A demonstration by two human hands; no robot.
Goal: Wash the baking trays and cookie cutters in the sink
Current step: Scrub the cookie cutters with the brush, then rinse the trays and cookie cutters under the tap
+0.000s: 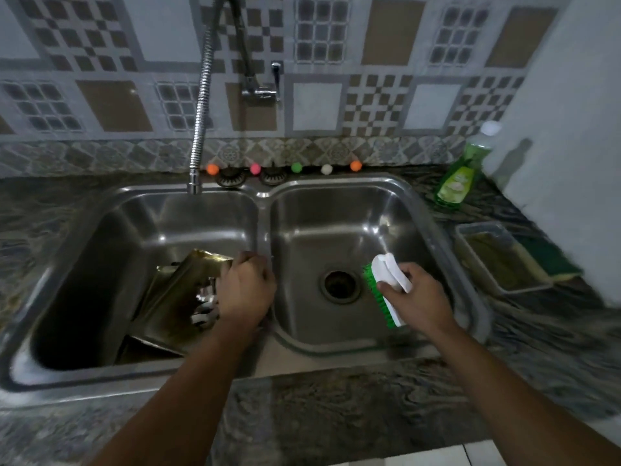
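A double steel sink fills the middle of the view. In its left basin gold-coloured baking trays lean tilted against the divider, with shiny metal cookie cutters lying on them. My left hand is curled over the right edge of the top tray at the divider; what its fingers grip is hidden. Over the right basin, near the drain, my right hand grips a white scrub brush with green bristles, bristles facing left.
A coiled spring faucet hose hangs over the back of the left basin. A green dish soap bottle stands at the back right of the counter. A tray with a sponge sits right of the sink. Small coloured balls line the wall.
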